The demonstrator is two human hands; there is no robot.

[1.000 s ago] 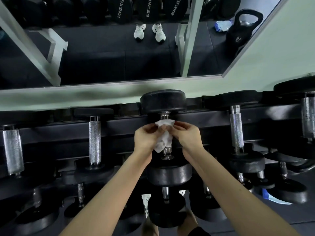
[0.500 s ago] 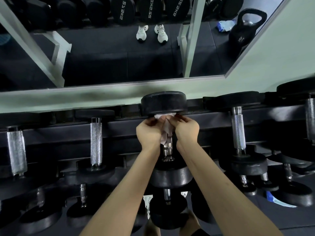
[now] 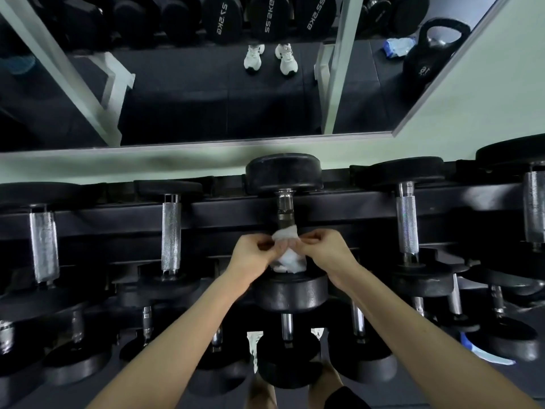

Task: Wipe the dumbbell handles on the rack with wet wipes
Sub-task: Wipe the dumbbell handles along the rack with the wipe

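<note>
Around one dumbbell handle (image 3: 285, 214), one wipe (image 3: 290, 262), left hand (image 3: 250, 258) and right hand (image 3: 328, 255) fingers clamped on it.

The left forearm (image 3: 177, 343) and right forearm (image 3: 413, 335) are bare up to the picture's edge, and so are the left hand (image 3: 250, 258) and right hand (image 3: 327, 255). Bare legs (image 3: 261, 394) show low down, with a black garment (image 3: 345, 399) of unclear kind beside them. The mirror (image 3: 206, 98) reflects white trainers (image 3: 253, 57) with greyish panels.
</note>
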